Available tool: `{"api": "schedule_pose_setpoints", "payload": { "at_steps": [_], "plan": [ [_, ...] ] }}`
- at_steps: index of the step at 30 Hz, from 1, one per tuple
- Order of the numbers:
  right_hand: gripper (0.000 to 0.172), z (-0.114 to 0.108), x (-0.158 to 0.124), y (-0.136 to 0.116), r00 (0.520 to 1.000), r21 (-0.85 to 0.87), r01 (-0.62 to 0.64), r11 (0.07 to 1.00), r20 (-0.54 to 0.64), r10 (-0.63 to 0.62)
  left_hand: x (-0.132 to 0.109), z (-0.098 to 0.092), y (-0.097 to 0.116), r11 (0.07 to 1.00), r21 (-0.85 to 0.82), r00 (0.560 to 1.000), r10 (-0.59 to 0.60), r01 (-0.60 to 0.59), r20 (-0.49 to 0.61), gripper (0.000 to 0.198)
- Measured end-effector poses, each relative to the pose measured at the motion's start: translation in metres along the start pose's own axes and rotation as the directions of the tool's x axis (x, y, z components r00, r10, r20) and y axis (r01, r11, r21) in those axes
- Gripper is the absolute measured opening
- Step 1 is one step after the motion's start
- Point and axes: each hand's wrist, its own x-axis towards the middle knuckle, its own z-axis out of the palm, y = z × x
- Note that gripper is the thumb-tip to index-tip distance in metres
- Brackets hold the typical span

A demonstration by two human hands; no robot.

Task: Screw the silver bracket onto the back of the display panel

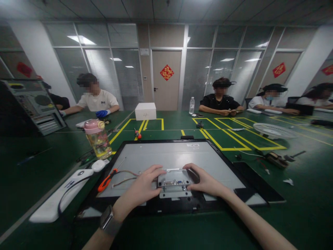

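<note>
Silver metal port bracket [173, 180]: over near side of grey, black-framed flat panel [156, 152]. Grip: left hand [144, 184], right hand [204, 181], half-curled, holding opposite ends. Step: apparently positioning; next move calls for level handling.

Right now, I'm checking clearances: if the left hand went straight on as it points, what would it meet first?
The silver metal bracket with ports, which the left hand appears to be touching; exact contact depth is unclear.

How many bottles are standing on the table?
2: a pink-lidded bottle left of the panel, and a clear bottle farther back, right of the white box. Others may be hidden.
</note>
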Motion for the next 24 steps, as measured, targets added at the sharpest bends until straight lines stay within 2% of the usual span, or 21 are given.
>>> {"api": "schedule_pose_setpoints", "payload": {
  "at_steps": [3, 4, 14, 20, 24],
  "plan": [
    [0.059, -0.001, -0.001, -0.001, 1.000, 0.000, 0.005, 1.000, 0.004, -0.005, -0.001, 0.002, 0.008, 0.999, 0.008, 0.999, 0.039, -0.039, -0.028, 0.016],
    [0.058, -0.001, -0.001, -0.002, 1.000, 0.007, 0.009, 1.000, -0.001, -0.009, -0.001, 0.003, 0.009, 0.999, 0.015, 0.998, 0.050, -0.049, -0.030, 0.012],
    [0.049, -0.001, -0.001, 0.003, 0.998, 0.017, 0.050, 0.999, -0.045, -0.049, -0.003, 0.010, 0.007, 0.969, 0.229, 0.995, 0.088, -0.097, 0.048, 0.020],
    [0.047, 0.000, -0.002, 0.002, 0.997, 0.021, 0.060, 0.998, -0.058, -0.059, -0.002, 0.007, 0.015, 0.965, 0.241, 0.993, 0.083, -0.101, 0.083, 0.021],
    [0.045, 0.001, 0.000, 0.005, 0.994, 0.023, 0.075, 0.997, -0.078, -0.073, 0.005, 0.015, 0.030, 0.966, 0.223, 0.991, 0.125, -0.130, 0.037, 0.023]
  ]
}}
